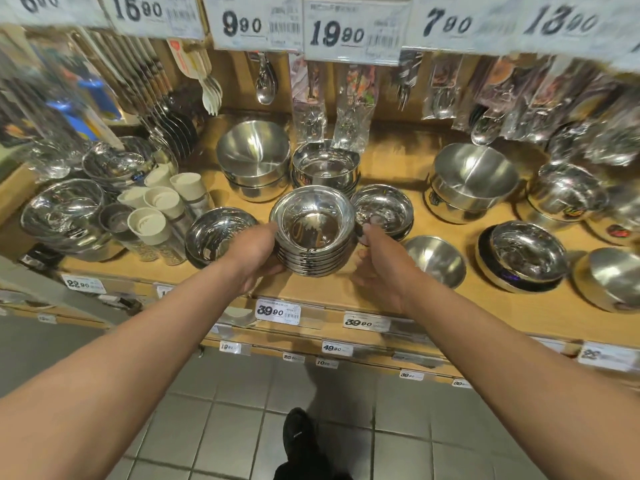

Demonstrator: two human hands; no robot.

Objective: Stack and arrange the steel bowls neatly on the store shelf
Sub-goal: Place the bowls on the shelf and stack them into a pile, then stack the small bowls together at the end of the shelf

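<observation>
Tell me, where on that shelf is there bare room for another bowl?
Bare wood shows behind the small bowl, between the straight-sided stack and the big bowl to its right. A narrower strip runs along the shelf's front edge, below the held stack. The left end, around the cups, is crowded.

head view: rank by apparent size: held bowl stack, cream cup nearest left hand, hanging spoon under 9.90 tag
1. held bowl stack, between both hands
2. cream cup
3. hanging spoon

The cup and spoon look close; the spoon hangs farther back, so that order is unsure.
</observation>
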